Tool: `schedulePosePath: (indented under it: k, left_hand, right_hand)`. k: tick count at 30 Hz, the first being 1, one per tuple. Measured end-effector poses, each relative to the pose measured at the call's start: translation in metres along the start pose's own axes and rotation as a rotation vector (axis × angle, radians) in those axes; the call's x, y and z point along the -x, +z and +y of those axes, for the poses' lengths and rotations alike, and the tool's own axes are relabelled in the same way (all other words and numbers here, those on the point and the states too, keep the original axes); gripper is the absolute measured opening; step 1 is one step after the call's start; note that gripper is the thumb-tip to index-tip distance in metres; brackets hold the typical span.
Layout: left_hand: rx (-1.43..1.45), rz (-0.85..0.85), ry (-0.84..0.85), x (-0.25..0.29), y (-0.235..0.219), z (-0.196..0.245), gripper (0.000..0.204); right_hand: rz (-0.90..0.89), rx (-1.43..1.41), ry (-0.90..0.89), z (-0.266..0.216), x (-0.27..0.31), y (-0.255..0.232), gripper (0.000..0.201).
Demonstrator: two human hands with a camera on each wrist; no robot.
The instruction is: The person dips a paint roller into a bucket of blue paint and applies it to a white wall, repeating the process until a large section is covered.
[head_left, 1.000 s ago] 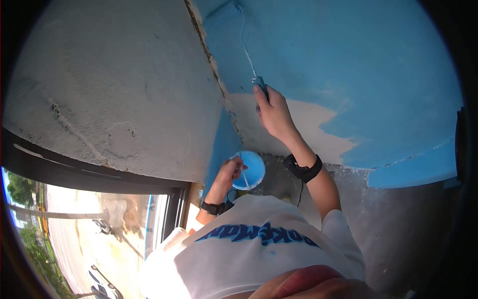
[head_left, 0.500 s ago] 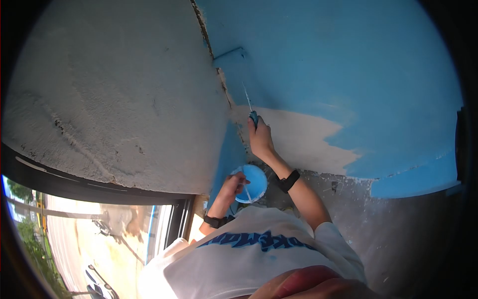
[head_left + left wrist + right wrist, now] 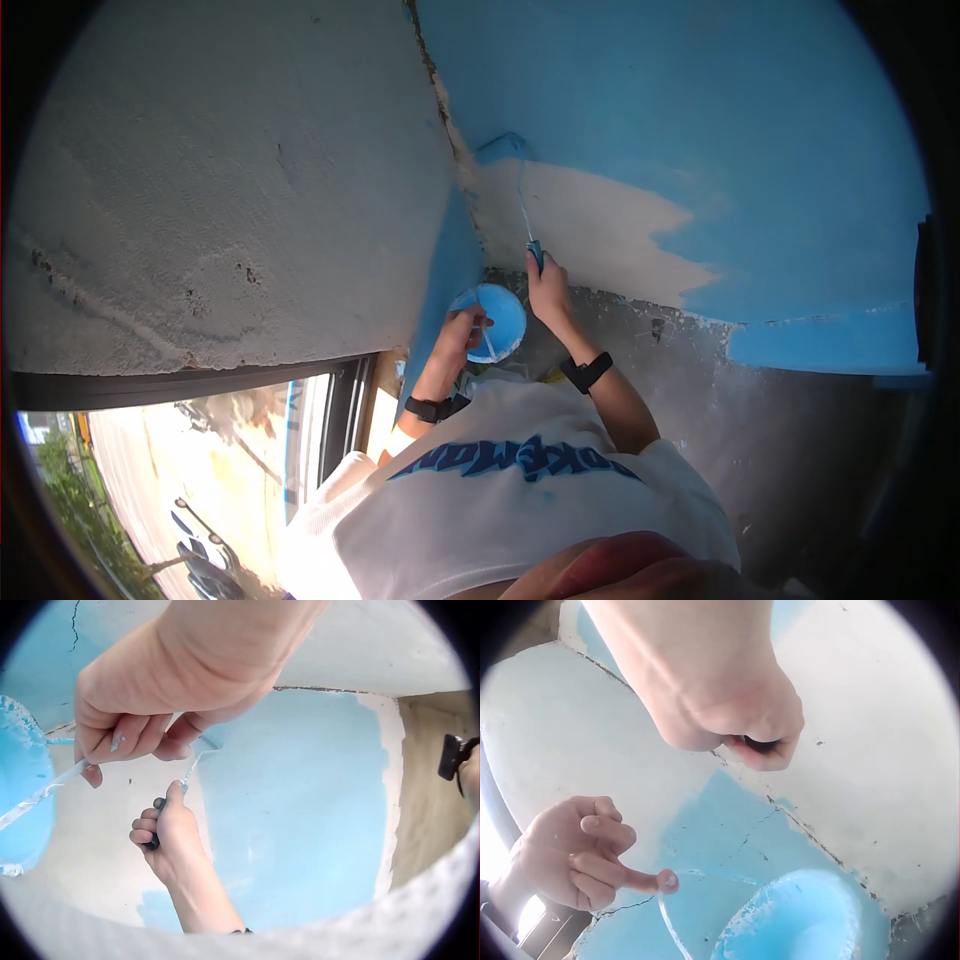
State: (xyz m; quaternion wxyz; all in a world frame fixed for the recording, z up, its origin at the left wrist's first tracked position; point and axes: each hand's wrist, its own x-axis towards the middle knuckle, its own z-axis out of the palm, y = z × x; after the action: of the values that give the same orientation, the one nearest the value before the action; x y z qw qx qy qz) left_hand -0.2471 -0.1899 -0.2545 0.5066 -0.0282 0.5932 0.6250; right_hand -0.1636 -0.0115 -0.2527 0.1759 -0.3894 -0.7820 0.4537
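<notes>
My right hand (image 3: 549,290) grips the dark handle of a paint roller (image 3: 535,252). The roller's thin wire frame (image 3: 523,200) runs up to the blue-coated sleeve (image 3: 502,148), which lies against the wall where blue paint meets a bare whitish patch, close to the corner. My left hand (image 3: 464,330) holds up a blue paint bucket (image 3: 511,325) by its paint-smeared bail handle (image 3: 49,789). In the right wrist view, one finger hooks the handle. Dabs of blue paint mark the left fingers. The right fingers wrap round the roller handle in the left wrist view.
A bare grey wall (image 3: 240,180) meets the blue wall (image 3: 720,110) at a cracked corner. A dark-framed window opening (image 3: 200,385) lies at lower left. The paint-spattered floor (image 3: 730,440) stretches to the right. A blue strip (image 3: 830,345) runs along the wall's foot.
My right hand has drawn the roller down the wall from high up, beside the corner, to the bare patch's upper edge. The left hand still holds the bucket. The head view has shifted slightly.
</notes>
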Motion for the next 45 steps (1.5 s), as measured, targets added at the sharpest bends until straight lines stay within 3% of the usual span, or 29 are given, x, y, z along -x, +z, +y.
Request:
schedulePosePath:
  k: [3,6,10,13,18,20,26,29,32,38,45]
  left_hand:
    - [0.000,-0.012,0.006,-0.003,-0.002,-0.002,0.016]
    - [-0.008,-0.049,0.018,-0.003,-0.001,0.002,0.016]
    - [-0.026,-0.060,0.023,-0.002,-0.001,0.005,0.015]
    - [-0.041,-0.092,0.022,-0.004,-0.002,0.007,0.015]
    - [-0.033,-0.078,0.027,-0.007,-0.003,0.002,0.017]
    - [-0.033,-0.059,0.031,-0.008,-0.004,0.001,0.017]
    - [-0.036,0.002,-0.035,-0.016,-0.005,-0.005,0.018]
    - [-0.019,0.024,-0.021,-0.020,-0.007,-0.013,0.018]
    - [-0.014,0.048,-0.019,-0.020,-0.005,-0.010,0.018]
    - [-0.002,0.016,0.026,-0.023,-0.007,-0.001,0.018]
    - [0.000,-0.085,0.051,-0.026,-0.004,0.013,0.021]
  right_hand:
    - [0.015,-0.046,0.003,-0.015,0.013,-0.010,0.036]
    - [0.097,-0.117,-0.105,-0.053,0.014,-0.029,0.035]
    - [0.072,-0.194,-0.201,-0.116,-0.007,-0.046,0.034]
    - [0.072,-0.209,-0.256,-0.130,-0.028,-0.033,0.033]
    - [0.151,-0.160,-0.254,-0.090,-0.040,0.011,0.031]
    - [0.084,-0.067,-0.118,-0.065,-0.038,0.018,0.029]
    - [0.073,0.074,0.032,0.006,-0.027,0.034,0.028]
    - [0.150,0.166,-0.014,0.039,-0.025,0.039,0.029]
    - [0.126,0.196,-0.060,0.040,-0.017,0.017,0.029]
    - [0.088,0.060,-0.138,0.003,0.007,-0.033,0.029]
    - [0.208,-0.165,-0.310,-0.109,-0.011,-0.117,0.031]
